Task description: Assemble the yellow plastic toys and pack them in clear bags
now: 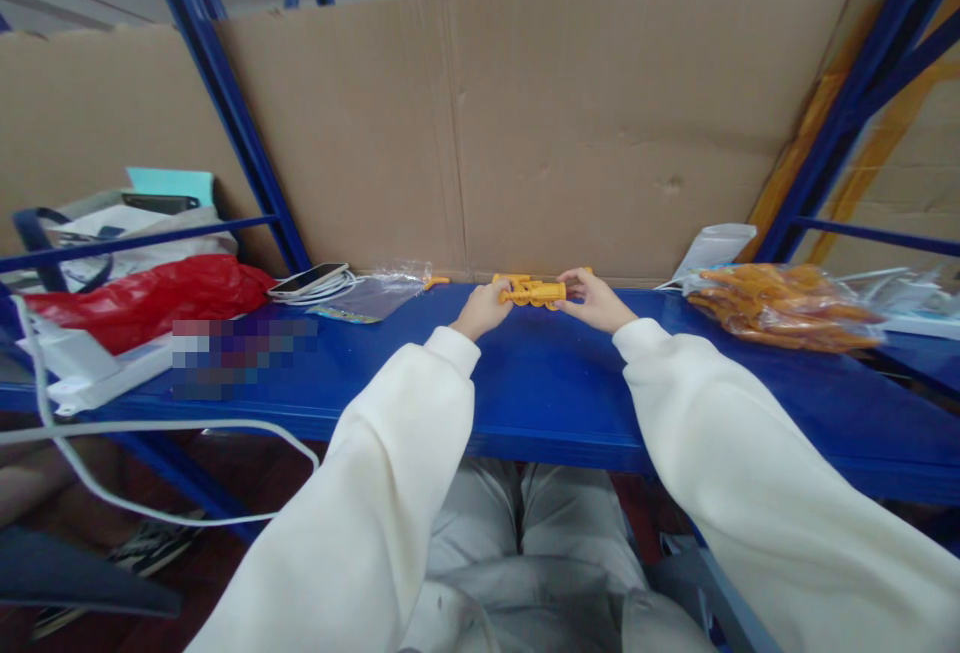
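Blue metal shelf (540, 393) backed by cardboard (585, 123); both hands, left hand (484, 310) and right hand (596, 301), grasp a yellow toy (534, 291), lying left-right.

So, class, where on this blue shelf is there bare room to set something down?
Bare blue shelf shows between the two sleeves, and between the right hand holding the yellow part and the bag of orange parts. The left end is crowded: clear bag, phone, red bag, power strip.

Warehouse: blue steel racking (225, 103), cardboard backing (600, 123), bagged parts (780, 305).
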The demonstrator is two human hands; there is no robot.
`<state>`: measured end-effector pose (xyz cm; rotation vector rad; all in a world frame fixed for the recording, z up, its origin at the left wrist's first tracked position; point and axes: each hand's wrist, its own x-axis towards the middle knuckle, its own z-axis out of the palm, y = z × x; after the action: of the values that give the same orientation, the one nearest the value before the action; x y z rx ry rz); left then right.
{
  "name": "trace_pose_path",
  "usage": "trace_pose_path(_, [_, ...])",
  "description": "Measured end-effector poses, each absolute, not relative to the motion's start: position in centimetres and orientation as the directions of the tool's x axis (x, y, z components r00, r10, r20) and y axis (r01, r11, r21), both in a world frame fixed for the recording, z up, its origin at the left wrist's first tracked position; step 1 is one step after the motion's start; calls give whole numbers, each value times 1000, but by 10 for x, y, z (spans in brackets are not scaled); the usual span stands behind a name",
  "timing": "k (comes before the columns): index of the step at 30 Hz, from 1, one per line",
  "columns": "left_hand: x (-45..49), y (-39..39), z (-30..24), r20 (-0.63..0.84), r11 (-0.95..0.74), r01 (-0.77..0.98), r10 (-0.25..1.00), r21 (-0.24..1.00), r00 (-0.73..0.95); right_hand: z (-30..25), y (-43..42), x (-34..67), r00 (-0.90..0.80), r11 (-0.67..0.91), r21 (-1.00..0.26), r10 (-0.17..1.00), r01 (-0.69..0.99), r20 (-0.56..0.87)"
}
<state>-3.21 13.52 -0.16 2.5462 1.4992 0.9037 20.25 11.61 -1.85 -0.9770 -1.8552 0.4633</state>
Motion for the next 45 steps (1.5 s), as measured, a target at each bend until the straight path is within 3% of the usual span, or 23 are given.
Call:
trace_pose_path(7, [-33,134,0,475,-535,767,809,355,345,-16,116,199,-105,520,-808,852,276,513])
trace_pose_path(18, [-32,133,-1,501,-552,742,797,379,337,-19,120,199,-84,474,-822,877,316,474])
trace_pose_path(27, [-29,132,1,447,-542,674,829,501,335,-19,119,208,-175,576,-772,817,269,549])
trace_pose_path(34, [-28,123,4,282,-416,681,909,603,306,-21,120,210,-224,607,-701,793,374,566])
trace_pose_path(45, [-30,121,5,146,-368,698,922,614,358,-15,110,208,-304,598,-611,797,518,523])
